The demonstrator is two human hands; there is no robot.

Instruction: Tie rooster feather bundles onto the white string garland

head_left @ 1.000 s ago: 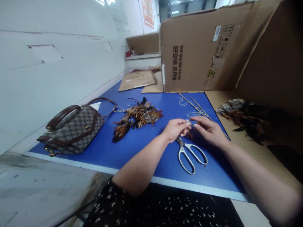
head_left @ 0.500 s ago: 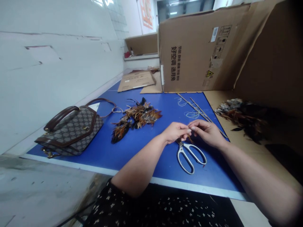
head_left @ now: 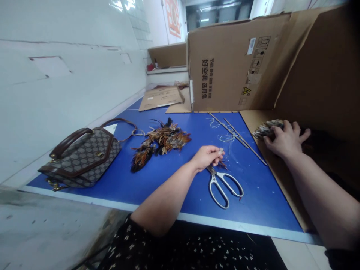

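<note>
So the left hand (head_left: 208, 157) is over the middle of the blue counter (head_left: 118, 187), thumb and fingers pinching a small pale thing (head_left: 221, 150); it's too tiny to say exactly what. There's a bit of reddish-brown feather (head_left: 223, 165) right below those fingers, and I honestly can't tell if it's held or just lying there.

The right hand (head_left: 287, 141) is way off to the side with its fingers spread over a bunch of feathers (head_left: 266, 129), pale at the near end and darker farther in. Can't tell if it's actually gripping any, since the palm faces away. That bunch sits on a piece of cardboard (head_left: 285, 183) at the right, in the shade of a big cardboard box (head_left: 230, 71).

Scissors (head_left: 213, 173) lie just under the left hand, handles pointing toward the person, blade tips hidden. Beyond that hand there's a loose tangle of string (head_left: 227, 139) by two thin sticks (head_left: 255, 153). To the left is a messy brown and black feather pile (head_left: 165, 138), then a patterned handbag (head_left: 94, 157) with brown trim, with some flattened cardboard (head_left: 163, 98) toward the back.
</note>
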